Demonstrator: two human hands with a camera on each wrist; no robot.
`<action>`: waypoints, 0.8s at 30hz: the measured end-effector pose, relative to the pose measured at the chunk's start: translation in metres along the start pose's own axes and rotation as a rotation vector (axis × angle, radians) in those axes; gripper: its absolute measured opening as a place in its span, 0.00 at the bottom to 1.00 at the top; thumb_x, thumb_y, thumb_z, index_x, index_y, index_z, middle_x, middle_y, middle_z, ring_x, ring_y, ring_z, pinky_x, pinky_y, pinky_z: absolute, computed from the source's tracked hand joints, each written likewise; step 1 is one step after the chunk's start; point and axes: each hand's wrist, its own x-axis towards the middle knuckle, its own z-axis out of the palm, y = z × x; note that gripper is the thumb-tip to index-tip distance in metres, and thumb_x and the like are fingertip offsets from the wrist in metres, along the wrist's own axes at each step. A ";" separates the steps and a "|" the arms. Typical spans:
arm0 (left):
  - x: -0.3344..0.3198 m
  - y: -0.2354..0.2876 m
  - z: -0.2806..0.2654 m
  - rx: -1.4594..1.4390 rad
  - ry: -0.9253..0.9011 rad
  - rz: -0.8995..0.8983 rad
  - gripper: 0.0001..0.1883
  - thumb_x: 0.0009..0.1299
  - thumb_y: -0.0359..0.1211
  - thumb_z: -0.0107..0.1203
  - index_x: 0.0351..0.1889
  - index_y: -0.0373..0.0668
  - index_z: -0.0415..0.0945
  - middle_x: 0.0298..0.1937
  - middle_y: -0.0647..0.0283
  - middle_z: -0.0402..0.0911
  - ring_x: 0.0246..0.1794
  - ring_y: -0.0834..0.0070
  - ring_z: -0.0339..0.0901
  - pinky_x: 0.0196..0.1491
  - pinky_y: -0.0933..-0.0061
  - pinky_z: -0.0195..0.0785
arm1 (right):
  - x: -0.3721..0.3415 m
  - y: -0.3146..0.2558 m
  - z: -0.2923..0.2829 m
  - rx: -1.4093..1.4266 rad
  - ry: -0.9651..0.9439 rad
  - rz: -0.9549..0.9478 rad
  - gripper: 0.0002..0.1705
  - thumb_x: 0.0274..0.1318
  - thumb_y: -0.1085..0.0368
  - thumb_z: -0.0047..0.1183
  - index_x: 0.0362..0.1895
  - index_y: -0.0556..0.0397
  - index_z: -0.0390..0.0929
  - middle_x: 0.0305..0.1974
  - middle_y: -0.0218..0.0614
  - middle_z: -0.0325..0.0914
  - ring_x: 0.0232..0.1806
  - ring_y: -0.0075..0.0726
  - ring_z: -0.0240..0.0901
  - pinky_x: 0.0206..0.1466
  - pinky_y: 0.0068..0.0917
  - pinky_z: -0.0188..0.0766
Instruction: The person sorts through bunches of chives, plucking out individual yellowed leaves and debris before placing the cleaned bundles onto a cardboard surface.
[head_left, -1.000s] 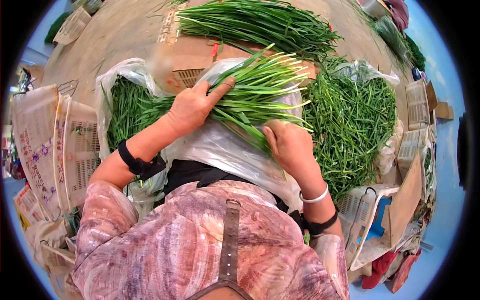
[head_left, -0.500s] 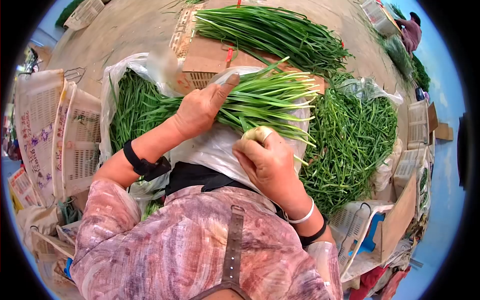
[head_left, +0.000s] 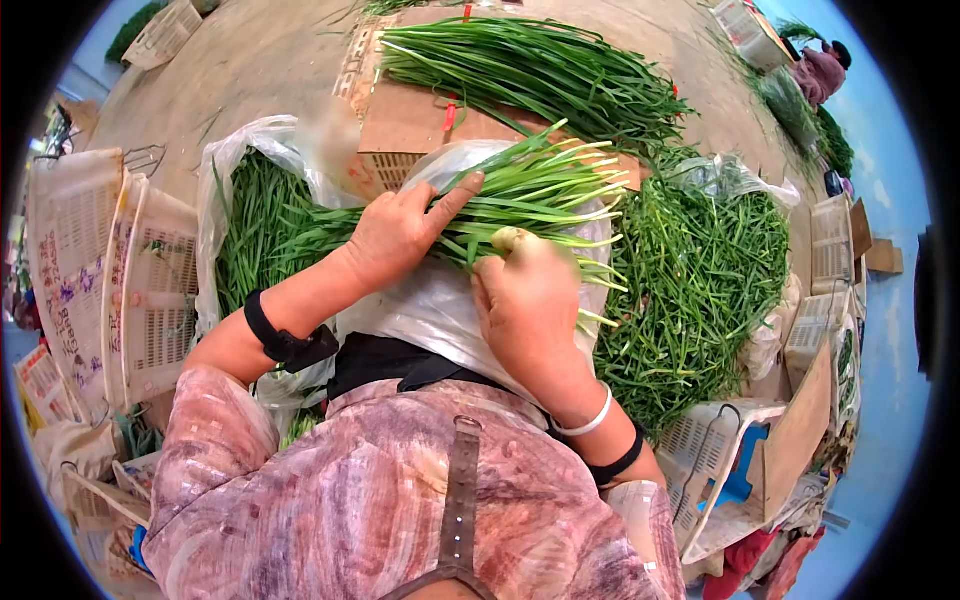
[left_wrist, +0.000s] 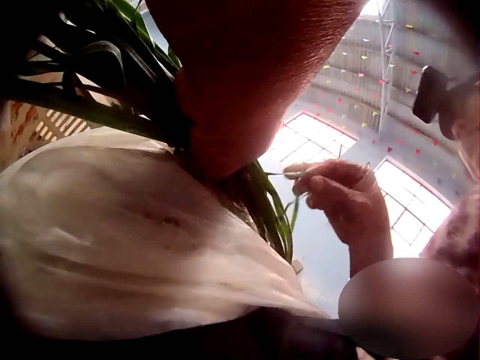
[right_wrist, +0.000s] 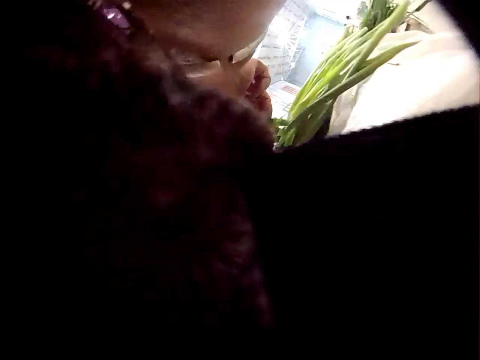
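Observation:
My left hand (head_left: pixel 392 238) grips a bundle of garlic chives (head_left: pixel 545 205) across its middle, thumb extended along the top. The pale stem ends fan out to the right, and the leaves trail left. At the bundle's near edge is my right hand (head_left: pixel 530 310), with a covering on one fingertip. In the left wrist view its thumb and finger pinch a thin chive leaf (left_wrist: pixel 273 174). A white plastic sheet (head_left: pixel 420 310) lies over the lap under the bundle. The right wrist view is mostly dark, with pale stems (right_wrist: pixel 322 82) at its upper right.
Another chive bundle (head_left: pixel 530 70) lies on a cardboard-topped crate (head_left: pixel 400 120) ahead. A plastic bag (head_left: pixel 215 170) of chives is at left, and a heap of loose trimmings (head_left: pixel 700 290) at right. Upright crates (head_left: pixel 75 270) stand at far left. A person (head_left: pixel 820 75) is in the far right background.
My right hand has moved from the bundle's lower right in toward its middle near edge, then slightly up against the stems. The left hand keeps its grip on the bundle.

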 end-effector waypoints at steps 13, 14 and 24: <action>-0.004 0.005 0.005 -0.004 0.096 0.092 0.34 0.59 0.29 0.47 0.66 0.64 0.60 0.26 0.63 0.65 0.22 0.69 0.68 0.25 0.69 0.65 | 0.020 -0.036 -0.036 1.287 -0.644 -0.441 0.19 0.48 0.63 0.56 0.47 0.52 0.73 0.39 0.42 0.75 0.41 0.48 0.73 0.45 0.39 0.70; -0.004 0.004 0.005 -0.001 0.131 0.123 0.32 0.59 0.30 0.47 0.64 0.64 0.62 0.26 0.63 0.65 0.23 0.70 0.68 0.24 0.71 0.64 | 0.028 -0.027 -0.044 1.229 -0.619 -0.384 0.19 0.48 0.64 0.56 0.47 0.51 0.74 0.37 0.41 0.76 0.39 0.46 0.74 0.43 0.37 0.71; -0.009 0.005 -0.008 -0.001 0.052 0.153 0.31 0.56 0.30 0.50 0.61 0.64 0.67 0.33 0.63 0.70 0.30 0.71 0.71 0.28 0.73 0.64 | 0.084 0.141 0.049 0.073 -0.131 -0.151 0.17 0.43 0.73 0.54 0.42 0.46 0.78 0.42 0.40 0.76 0.43 0.43 0.73 0.44 0.37 0.68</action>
